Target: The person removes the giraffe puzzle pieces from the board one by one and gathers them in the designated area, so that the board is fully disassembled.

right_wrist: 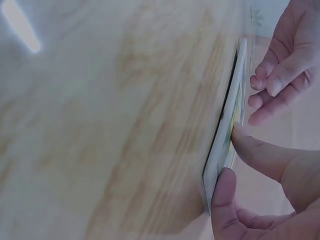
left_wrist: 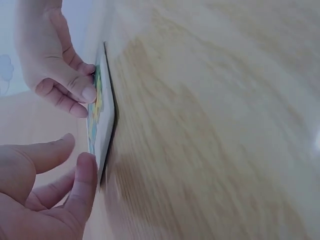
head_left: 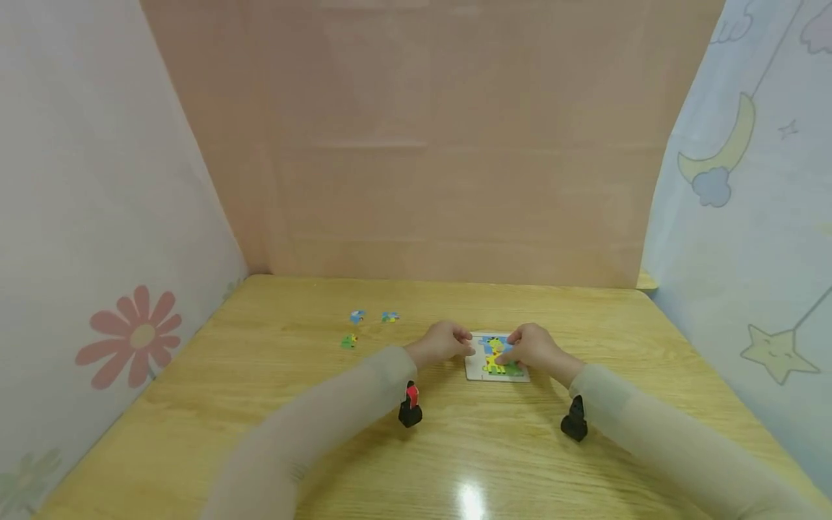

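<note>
A small puzzle board [head_left: 477,370] with a pale frame lies flat on the wooden table, a yellow giraffe picture in it. My left hand [head_left: 443,342] is by the board's left edge, thumb and forefinger apart, with nothing seen between them. On the other side, my right hand [head_left: 534,348] reaches over the board's right part. In the right wrist view its thumb [right_wrist: 260,155] presses on the picture, while a finger touches the board's edge. Whether a loose piece lies under the right fingers is hidden.
Left of the board lie three loose puzzle pieces: a blue one [head_left: 357,316], a blue-and-yellow one [head_left: 391,317] and a green one [head_left: 349,341]. A brown sheet [head_left: 455,144] stands behind the table [head_left: 507,455]; printed curtains [head_left: 734,253] flank it.
</note>
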The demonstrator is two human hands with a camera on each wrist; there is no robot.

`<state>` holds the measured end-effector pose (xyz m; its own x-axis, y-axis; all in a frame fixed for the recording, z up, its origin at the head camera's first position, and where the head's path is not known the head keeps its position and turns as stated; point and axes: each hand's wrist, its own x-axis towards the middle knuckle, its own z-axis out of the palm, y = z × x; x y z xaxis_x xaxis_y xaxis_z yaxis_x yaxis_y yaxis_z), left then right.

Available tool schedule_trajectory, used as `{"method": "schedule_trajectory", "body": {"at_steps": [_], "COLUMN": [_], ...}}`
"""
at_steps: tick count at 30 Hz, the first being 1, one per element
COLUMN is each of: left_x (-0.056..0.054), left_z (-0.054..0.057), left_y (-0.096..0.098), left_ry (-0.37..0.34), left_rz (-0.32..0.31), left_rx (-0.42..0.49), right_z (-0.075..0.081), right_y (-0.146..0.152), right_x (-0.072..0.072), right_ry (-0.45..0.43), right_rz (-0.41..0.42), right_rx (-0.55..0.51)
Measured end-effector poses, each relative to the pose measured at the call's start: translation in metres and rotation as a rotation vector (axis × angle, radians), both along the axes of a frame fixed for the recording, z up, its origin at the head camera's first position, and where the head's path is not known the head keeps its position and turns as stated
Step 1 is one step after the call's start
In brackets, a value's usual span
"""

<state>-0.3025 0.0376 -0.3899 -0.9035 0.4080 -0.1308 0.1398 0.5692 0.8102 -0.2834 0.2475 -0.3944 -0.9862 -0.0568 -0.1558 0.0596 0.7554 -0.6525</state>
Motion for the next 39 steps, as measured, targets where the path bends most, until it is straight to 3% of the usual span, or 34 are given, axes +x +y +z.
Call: {"method": "schedule_trajectory", "body": {"at_steps": [7, 15, 23, 32, 39], "left_x": [-0.015, -0.033, -0.038, -0.037, -0.033], "left_z": [-0.006, -0.005, -0.003, -0.007, -0.001], "left_y": [0.013, 0.03, 0.044, 0.051, 0.056], "left_ry": [-0.075, -0.112, -0.131, -0.045, -0.047], "left_rz": [0.065, 0.205, 0.347, 0.333, 0.367], "left_rx": [-0.019, -0.063, -0.129, -0.116, -0.115], "right_z": [-0.004, -0.002, 0.0, 0.0, 0.004], "right_y": [-0.001, 0.0, -0.001, 0.003, 0.002], "right_x": [-0.004, -0.008, -0.01, -0.004, -0.001], "right_ry": [-0.022, -0.009, -0.021, -0.017, -0.015], "right_rz": [-0.021, -0.015, -0.012, 0.008, 0.008], "right_rx": [-0.023, -0.004, 0.008, 0.007, 0.02]}}
